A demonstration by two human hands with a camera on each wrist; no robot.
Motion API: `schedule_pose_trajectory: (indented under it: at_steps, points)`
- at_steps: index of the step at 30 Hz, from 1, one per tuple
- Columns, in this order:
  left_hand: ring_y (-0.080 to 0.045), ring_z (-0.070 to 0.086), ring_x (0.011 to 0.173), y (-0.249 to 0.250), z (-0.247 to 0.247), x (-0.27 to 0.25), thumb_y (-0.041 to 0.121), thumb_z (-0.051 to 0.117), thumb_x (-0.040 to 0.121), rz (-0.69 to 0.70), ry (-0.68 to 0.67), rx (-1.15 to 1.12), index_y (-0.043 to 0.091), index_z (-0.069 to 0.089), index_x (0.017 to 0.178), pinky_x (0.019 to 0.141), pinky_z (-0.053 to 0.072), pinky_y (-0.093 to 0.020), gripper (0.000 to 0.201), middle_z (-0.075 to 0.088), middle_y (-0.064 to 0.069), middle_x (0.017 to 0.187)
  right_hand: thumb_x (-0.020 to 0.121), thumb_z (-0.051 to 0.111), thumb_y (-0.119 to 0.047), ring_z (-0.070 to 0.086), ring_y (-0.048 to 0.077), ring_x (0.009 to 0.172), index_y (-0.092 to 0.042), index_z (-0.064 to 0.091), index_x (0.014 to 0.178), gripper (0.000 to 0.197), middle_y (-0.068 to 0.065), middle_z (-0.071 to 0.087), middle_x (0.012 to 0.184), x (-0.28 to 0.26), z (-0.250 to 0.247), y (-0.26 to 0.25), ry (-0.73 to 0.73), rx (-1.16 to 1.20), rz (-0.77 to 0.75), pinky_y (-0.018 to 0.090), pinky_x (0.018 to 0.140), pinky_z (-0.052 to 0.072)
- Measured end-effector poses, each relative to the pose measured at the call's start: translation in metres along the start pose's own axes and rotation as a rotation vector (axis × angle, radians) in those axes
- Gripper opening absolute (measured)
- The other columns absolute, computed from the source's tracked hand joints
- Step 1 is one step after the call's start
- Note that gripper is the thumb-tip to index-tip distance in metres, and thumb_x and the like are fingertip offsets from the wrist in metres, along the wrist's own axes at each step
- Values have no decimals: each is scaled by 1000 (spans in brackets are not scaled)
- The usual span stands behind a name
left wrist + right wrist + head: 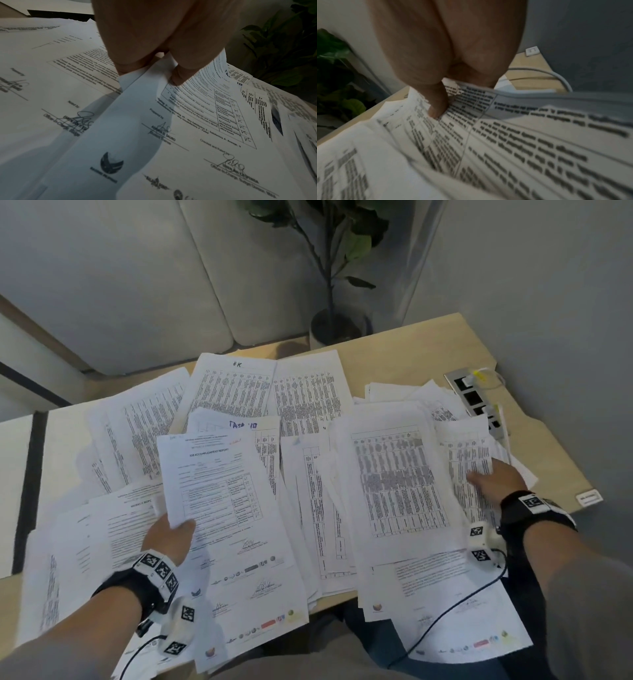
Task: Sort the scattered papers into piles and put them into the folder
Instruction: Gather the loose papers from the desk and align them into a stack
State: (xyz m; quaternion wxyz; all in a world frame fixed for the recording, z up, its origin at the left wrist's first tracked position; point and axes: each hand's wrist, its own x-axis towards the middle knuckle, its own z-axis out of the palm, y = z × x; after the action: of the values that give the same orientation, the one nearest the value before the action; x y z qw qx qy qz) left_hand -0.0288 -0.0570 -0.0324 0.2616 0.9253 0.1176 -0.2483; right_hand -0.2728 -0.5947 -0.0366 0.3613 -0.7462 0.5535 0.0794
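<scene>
Many printed papers (308, 412) lie scattered and overlapping across the light wooden desk (411, 350). My left hand (181, 525) pinches the lower left corner of a job report sheet (212, 474) and holds it tilted above the heap. In the left wrist view the thumb and a finger of my left hand (154, 73) clamp that sheet's white corner (147, 83). My right hand (486, 474) is on a sheet of printed tables (469, 460) at the desk's right side. There its thumb (436, 108) presses on top of the table sheet (513, 142), which bows upward, and the fingers go past the sheet's far edge. No folder shows.
A potted plant (335, 326) stands behind the desk's far edge. A socket strip (476, 402) with a plugged white cable (556, 77) is set into the right side. Some sheets (462, 628) overhang the near edge above my lap. Pale cushions (137, 285) are beyond the desk.
</scene>
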Motion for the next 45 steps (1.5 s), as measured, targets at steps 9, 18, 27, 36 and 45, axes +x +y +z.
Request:
schedule_pose_trajectory:
  at_steps: [9,18,27,36,45]
  points:
    - [-31,54,88,1,3,2,23,58,100,-33,-8,31,9,64,114,82,41,-37,22,62,-13,100,82,80,-58,42,34,146,-23,26,160,101,6,39,163,-22,21,-47,-303,67,-68,53,119,36]
    - [-30,54,89,-1,5,2,21,58,100,-46,0,-19,6,65,122,83,41,-36,28,64,-13,103,73,95,-23,62,34,119,-21,11,161,122,15,57,145,-55,90,-83,-307,-158,-220,43,103,49]
    - [-34,60,106,-9,0,-1,25,56,101,0,-28,-72,10,60,137,92,44,-38,39,66,-17,128,93,77,-28,39,31,150,-13,31,162,84,9,36,165,-56,86,-100,-533,-132,-206,45,122,33]
    - [-36,56,129,-21,-20,-2,24,53,104,110,-16,-132,14,55,144,105,42,-43,41,61,-12,140,50,97,-60,65,21,126,-31,66,127,88,-5,72,132,-65,51,-144,-625,307,-289,51,118,39]
    - [-31,60,120,-48,-58,12,30,56,96,96,-82,-217,25,63,131,102,47,-42,35,65,1,123,94,74,-6,68,23,122,-15,63,139,48,3,72,132,-141,191,-230,-762,408,-302,43,109,50]
